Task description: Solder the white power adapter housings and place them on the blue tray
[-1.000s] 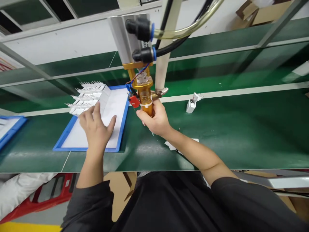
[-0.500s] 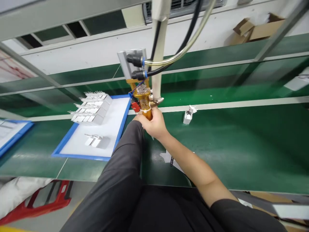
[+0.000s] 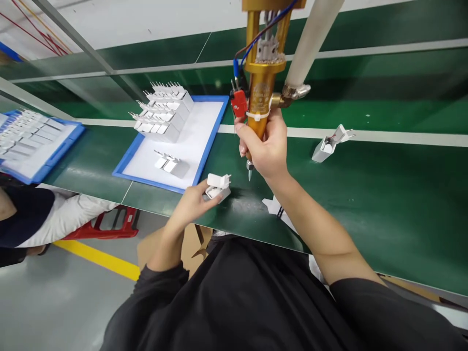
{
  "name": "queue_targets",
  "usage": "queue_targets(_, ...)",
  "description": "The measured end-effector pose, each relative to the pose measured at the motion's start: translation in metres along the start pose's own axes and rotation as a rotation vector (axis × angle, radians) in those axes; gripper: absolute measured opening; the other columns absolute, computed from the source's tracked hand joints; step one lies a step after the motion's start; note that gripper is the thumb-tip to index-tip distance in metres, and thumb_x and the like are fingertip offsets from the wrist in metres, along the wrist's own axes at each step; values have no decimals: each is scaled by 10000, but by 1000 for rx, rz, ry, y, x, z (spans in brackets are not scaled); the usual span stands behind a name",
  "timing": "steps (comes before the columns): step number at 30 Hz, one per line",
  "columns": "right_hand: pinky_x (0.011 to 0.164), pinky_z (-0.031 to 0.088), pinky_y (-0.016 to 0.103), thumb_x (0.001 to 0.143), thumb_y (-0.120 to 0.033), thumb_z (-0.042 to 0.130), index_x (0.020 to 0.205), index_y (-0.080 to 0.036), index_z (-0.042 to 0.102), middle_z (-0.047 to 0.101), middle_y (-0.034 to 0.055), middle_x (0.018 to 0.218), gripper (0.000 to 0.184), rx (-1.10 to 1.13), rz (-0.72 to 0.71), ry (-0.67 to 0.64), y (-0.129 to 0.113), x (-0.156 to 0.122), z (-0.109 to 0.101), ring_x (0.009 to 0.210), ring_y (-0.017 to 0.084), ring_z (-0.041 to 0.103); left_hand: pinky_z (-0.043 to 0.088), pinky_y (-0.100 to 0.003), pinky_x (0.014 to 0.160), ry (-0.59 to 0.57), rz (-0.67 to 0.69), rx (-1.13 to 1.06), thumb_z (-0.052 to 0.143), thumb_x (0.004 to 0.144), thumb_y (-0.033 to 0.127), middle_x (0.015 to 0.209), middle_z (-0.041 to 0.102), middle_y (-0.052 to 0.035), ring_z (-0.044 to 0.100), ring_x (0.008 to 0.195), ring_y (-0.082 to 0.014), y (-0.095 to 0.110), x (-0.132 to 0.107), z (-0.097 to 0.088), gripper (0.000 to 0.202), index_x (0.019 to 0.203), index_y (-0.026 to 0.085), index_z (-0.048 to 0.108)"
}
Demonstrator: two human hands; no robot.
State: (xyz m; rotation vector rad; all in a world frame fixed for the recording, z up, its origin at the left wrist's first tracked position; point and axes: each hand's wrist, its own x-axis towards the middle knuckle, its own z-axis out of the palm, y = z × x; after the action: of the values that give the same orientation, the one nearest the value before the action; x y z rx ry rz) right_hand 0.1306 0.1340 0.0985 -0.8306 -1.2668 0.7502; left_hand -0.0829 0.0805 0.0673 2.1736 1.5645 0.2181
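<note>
My right hand [image 3: 268,146] is wrapped round the lower barrel of a gold glue dispensing gun [image 3: 260,92], which hangs nozzle down with a red switch on its side. Its pale nozzle tip [image 3: 250,174] points at the green bench, apart from anything. Lower left of the nozzle, my left hand [image 3: 193,202] grips a white plug adapter housing [image 3: 218,187] between thumb and fingers; its pronged cap is tipped open. Another opened white plug adapter [image 3: 331,144] lies on the bench to the right, with thin wires showing between cap and body.
A blue-rimmed tray [image 3: 210,146] holds a block of white plug adapters [image 3: 164,114] and a smaller group in front. A second tray [image 3: 66,151] is at far left, near a seated person [image 3: 62,214]. White scrap [image 3: 272,207] lies under my right forearm. A red stool [image 3: 117,222] stands below.
My left hand has come away from beside the gun toward the bench's front edge and now shows a plug adapter in it. My right hand still holds the gun. The view has shifted.
</note>
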Motion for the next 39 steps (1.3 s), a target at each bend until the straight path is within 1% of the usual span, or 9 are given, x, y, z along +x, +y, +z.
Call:
queue_targets(3,483,442,182,882,-424,520,990,-248,400,596,-46,868,239,63,27,13,-8,-4,2,483,5,470,513,-256,661,70,30,-74,579,870,444,1014,722,-49,683,773,-181,-3,-34,34,516,1335,235,494)
queue_targets(6,502,453,178,878,-470,532,997,-260,413,590,-49,856,269,52,21,-31,-15,-8,5,524,12,497,540,-318,857,421,242,-71,650,848,347,1412,511,-156,593,1194,-242,-2,-42,65,749,1472,267,244)
queue_targets(8,537,477,187,876,-485,530,992,-257,417,586,-41,859,279,42,20,-13,-19,-12,9,586,28,534,540,-337,900,598,396,-7,688,825,276,1498,395,-161,517,1293,-260,-4,-41,77,751,1452,304,275)
queue_targets(9,566,497,198,871,-494,534,988,-252,418,586,-36,861,292,44,18,-1,-20,-15,11,627,39,556,541,-338,907,627,435,22,690,823,247,1504,382,-150,514,1294,-261,-5,-40,80,695,1420,312,339)
queue_targets(14,630,539,251,832,-539,573,1013,-237,406,593,-25,869,389,98,-19,-53,-28,-31,18,686,66,586,526,-371,943,538,272,-59,701,817,347,1391,497,-161,604,1149,-254,-11,-29,82,430,1199,195,575)
queue_targets(19,540,479,211,808,-468,637,1031,-246,412,585,-43,869,387,37,-8,-92,-43,-40,20,544,18,507,533,-339,815,319,53,-149,674,812,458,980,692,-88,667,936,-236,4,-25,83,392,1078,175,619)
queue_targets(22,559,503,214,766,-418,695,1002,-238,425,600,-43,882,402,-2,27,-83,-51,-43,21,547,17,517,515,-315,768,254,15,-183,654,825,445,950,715,-76,680,876,-227,20,-28,77,401,1123,180,607)
queue_targets(29,612,550,267,762,-424,690,985,-228,429,603,-27,856,395,-93,58,-105,-54,-47,23,583,51,546,503,-288,740,330,82,-268,710,771,440,885,717,-46,659,801,-193,35,-29,54,377,1064,205,677)
queue_targets(39,689,551,320,792,-330,580,908,-238,460,475,-57,638,190,-122,-16,-140,-41,-46,24,586,84,475,493,-251,644,375,140,-213,726,750,405,782,699,-30,625,663,-158,41,-28,44,332,1008,199,701)
